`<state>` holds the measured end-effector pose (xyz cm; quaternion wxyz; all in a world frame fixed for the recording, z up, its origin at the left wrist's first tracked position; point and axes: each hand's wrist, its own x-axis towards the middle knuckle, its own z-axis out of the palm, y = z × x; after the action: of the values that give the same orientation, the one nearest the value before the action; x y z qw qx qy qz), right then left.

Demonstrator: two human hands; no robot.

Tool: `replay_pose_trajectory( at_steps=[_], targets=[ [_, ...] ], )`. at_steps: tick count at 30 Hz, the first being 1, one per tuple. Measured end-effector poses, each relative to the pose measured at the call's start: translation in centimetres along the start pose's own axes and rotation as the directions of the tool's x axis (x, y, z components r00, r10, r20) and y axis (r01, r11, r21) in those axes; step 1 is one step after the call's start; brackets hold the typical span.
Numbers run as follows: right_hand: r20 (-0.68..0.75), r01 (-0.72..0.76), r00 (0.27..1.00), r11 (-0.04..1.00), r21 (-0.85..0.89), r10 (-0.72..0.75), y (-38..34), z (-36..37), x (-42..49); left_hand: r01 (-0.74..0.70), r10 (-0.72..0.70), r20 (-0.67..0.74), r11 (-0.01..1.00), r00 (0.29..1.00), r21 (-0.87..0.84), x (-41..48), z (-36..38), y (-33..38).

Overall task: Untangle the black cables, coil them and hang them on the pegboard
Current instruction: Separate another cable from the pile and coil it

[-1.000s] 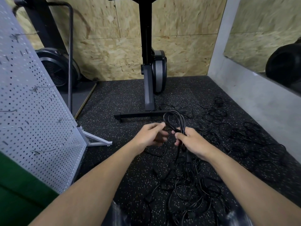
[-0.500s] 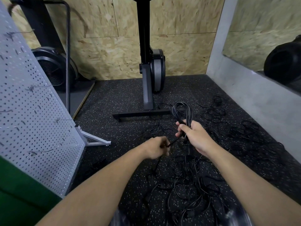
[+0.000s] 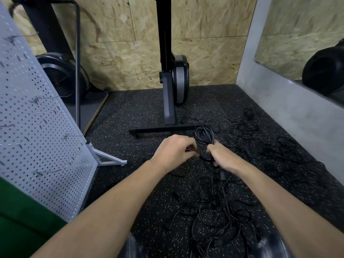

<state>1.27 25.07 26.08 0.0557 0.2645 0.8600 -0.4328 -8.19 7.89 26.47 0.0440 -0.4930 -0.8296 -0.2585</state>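
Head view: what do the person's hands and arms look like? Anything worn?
The left hand and right hand are bare: no gloves, rings or watch visible. The left arm and right arm show no sleeves up to the frame's bottom edge.

Two bare forearms, bare left hand (image 3: 175, 151) and right hand (image 3: 222, 157), dark glossy clothing (image 3: 130, 247) blurred below.

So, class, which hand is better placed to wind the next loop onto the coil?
Left, probably: the right hand grips the coil, so it is busy; the left hand only pinches at its side, free to wrap.
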Motion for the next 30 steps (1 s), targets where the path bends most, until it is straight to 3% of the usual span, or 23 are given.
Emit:
replay_pose_trajectory(
  at_steps=[4,10,15,19,23,26,30],
  targets=[
    [0.04,0.011,0.999,0.997,0.072,-0.014,1.0,-0.1,-0.1,0.106,-0.091,0.086,0.977,0.992,-0.187,0.3,-0.6,-0.1],
    [-0.038,0.075,0.997,0.98,0.185,-0.07,1.8,-0.4,0.0,0.095,-0.052,0.196,0.971,0.979,-0.219,-0.3,-1.8,-0.8],
    [-0.032,0.089,0.996,0.991,0.101,-0.086,1.9,-0.1,0.1,-0.014,0.033,0.084,0.976,0.996,-0.219,-0.2,-1.4,0.2],
    [0.029,0.09,0.996,0.996,-0.022,-0.089,1.7,-0.3,-0.2,-0.002,-0.008,-0.054,0.983,0.999,-0.184,0.1,-1.7,-0.1],
    [0.092,0.124,0.989,0.99,-0.064,-0.117,1.7,-0.1,-0.1,-0.053,0.05,-0.023,0.977,0.998,-0.204,0.3,-1.8,0.4],
    [0.134,0.081,0.987,0.997,0.018,-0.083,2.1,0.1,0.1,-0.032,0.041,0.034,0.973,0.999,-0.23,0.3,-2.0,0.3],
    [0.211,-0.007,0.977,0.977,0.215,-0.039,1.7,0.6,-0.1,0.051,-0.063,-0.027,0.948,0.998,-0.315,-0.1,-2.2,-0.3]
  ],
)
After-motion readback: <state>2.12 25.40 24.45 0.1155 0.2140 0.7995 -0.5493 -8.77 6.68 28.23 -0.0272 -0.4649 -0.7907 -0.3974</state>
